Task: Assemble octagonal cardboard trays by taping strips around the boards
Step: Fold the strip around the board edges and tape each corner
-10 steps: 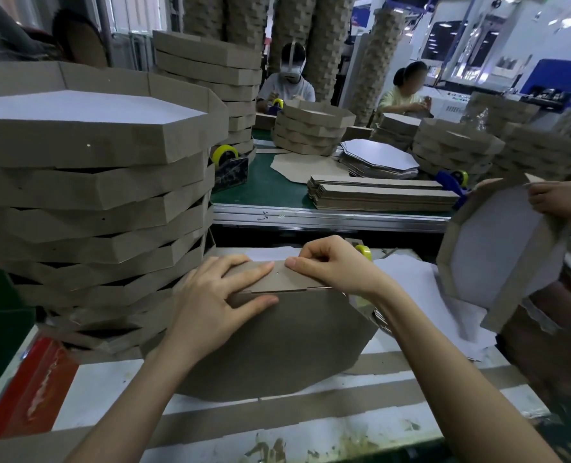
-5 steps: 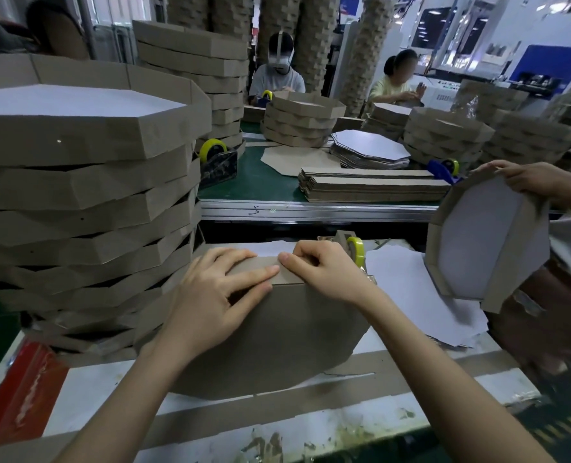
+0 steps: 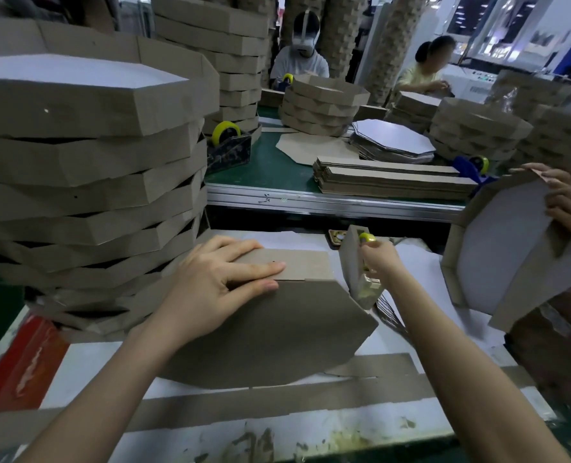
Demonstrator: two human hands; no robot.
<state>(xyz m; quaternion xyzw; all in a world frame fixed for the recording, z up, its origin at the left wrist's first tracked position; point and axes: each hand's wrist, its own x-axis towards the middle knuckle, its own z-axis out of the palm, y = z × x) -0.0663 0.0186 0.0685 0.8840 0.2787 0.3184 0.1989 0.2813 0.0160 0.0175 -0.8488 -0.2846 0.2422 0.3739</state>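
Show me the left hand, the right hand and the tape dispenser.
left hand point(image 3: 210, 292): head view, back of the hand.
right hand point(image 3: 382, 260): head view, back of the hand.
tape dispenser point(image 3: 351, 260): head view, its grey side.

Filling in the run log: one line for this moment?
step: taping strip | left hand: flat, pressing strip onto board | right hand: at tape dispenser, grip unclear | finished trays: stacked at left

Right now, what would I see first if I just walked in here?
A tall stack of brown octagonal cardboard trays towers at the left. In the middle, the left hand presses a brown cardboard strip onto a brown octagonal board, while the right hand is at a tape dispenser with a yellow roll.
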